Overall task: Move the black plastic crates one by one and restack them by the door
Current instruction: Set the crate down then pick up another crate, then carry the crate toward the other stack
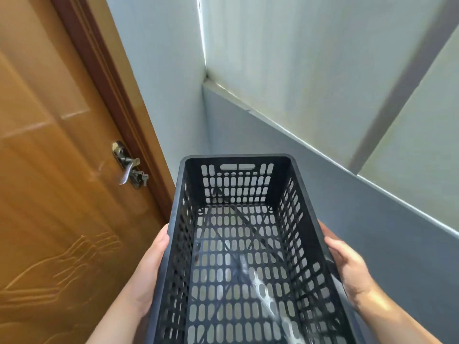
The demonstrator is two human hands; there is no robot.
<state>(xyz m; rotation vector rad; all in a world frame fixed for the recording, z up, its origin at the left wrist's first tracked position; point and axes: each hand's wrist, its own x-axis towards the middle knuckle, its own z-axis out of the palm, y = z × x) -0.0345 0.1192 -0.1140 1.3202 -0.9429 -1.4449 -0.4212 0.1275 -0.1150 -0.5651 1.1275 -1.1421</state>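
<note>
An empty black plastic crate [238, 184] with slotted walls and floor fills the lower middle of the head view, its far end pointing at the room corner. My left hand [149, 271] grips its left long side from outside. On the opposite long side, my right hand [350, 266] holds the rim, thumb over the edge. The crate is up in the air, level with the door handle. The brown wooden door [49, 170] stands shut just left of the crate. No other crates are in sight.
A metal lever handle with keys in the lock [129, 167] juts from the door near the crate's left far corner. Grey walls [347, 207] meet in a corner straight ahead, with a ledge running along the right wall. The floor is hidden below the crate.
</note>
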